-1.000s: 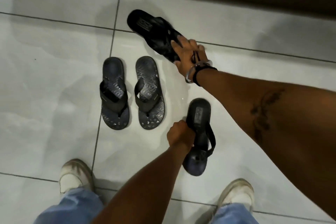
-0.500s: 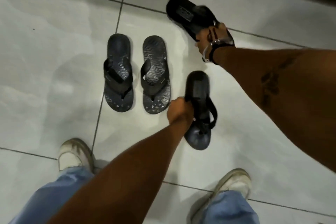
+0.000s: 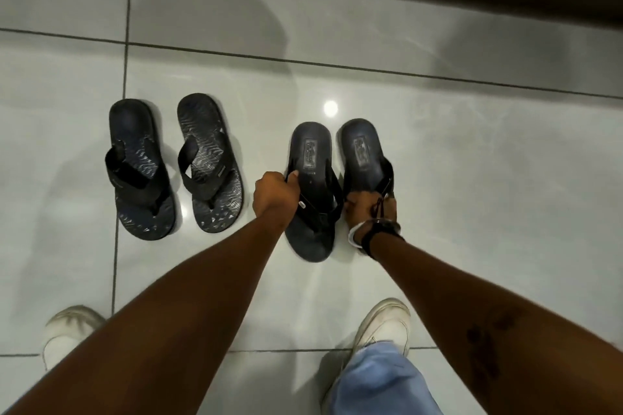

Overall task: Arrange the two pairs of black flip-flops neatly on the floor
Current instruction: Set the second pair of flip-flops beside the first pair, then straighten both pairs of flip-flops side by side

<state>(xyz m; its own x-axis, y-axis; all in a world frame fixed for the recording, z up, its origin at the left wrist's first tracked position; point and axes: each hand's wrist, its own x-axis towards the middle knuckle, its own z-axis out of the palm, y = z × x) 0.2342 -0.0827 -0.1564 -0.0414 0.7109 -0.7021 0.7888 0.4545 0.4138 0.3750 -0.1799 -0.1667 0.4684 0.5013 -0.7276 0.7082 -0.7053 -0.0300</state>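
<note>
Head view, straight down at floor (image 3: 472, 178)

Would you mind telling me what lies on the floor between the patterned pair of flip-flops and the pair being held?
Only bare tile; the head view shows nothing lying between the patterned pair and the held pair.

Left pair of flip-flops (image 3: 175, 165): black, wavy pattern on footbeds. Right pair of flip-flops (image 3: 337, 178): plain black, grey rectangular logo at heel. Floor (image 3: 472, 162): glossy pale grey tiles, dark grout lines. Sneakers (image 3: 384, 323): white. Jeans (image 3: 381, 381): light blue.
</note>
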